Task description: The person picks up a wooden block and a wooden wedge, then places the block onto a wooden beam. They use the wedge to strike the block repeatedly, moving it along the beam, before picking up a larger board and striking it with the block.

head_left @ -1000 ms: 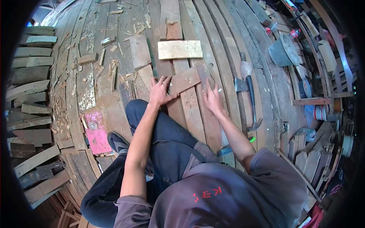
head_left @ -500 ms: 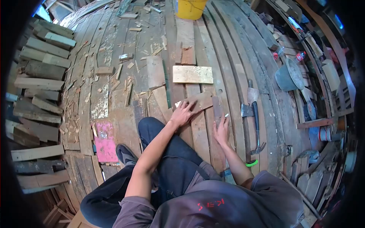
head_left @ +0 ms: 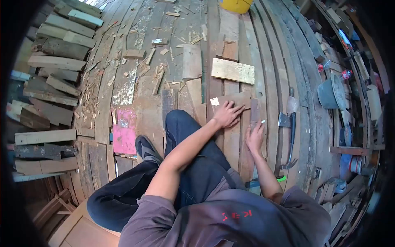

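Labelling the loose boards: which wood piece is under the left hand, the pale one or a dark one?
The dark brown board, lying crosswise under the left hand. The pale yellowish board lies farther away, untouched; the right hand rests by a narrow upright strip.

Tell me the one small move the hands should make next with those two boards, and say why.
Probably slide the narrow board under the right hand up against the flat board that the left hand pins, since they lie side by side at an angle.

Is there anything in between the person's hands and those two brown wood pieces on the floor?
Nothing visible. The left hand lies flat on the wider wood piece, and the right hand touches the lower end of the narrow wood strip beside it. The hatchet lies apart, off to the right.
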Available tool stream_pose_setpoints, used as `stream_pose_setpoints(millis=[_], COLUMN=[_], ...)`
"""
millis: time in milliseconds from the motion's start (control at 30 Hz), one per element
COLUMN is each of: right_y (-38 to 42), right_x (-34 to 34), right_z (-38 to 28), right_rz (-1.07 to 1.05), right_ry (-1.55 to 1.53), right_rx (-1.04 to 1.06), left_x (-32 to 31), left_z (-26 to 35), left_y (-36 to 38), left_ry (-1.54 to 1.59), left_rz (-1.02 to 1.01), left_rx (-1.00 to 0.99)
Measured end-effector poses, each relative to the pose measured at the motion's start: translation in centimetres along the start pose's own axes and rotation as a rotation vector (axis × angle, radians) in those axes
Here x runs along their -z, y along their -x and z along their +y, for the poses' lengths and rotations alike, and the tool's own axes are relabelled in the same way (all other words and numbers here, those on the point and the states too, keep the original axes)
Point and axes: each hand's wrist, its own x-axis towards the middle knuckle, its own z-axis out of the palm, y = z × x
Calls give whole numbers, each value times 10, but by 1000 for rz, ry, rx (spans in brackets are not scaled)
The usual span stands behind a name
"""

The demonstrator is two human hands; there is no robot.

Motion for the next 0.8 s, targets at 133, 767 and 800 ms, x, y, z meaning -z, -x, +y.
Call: stream_pose_setpoints(millis=[133, 767, 800], right_y=[-1, 3, 2], right_x=[-31, -11, -14], right_z=[36, 7, 7], right_rz=[-117, 60, 62], right_ry=[120, 59, 76], right_rx=[66, 169, 172], left_x=[-16, -11, -9], left_z=[-21, -22, -23], left_y=[11, 17, 18], left_ry=[19, 103, 96], left_rz=[220, 126, 147], left_rx=[-63, 423, 425])
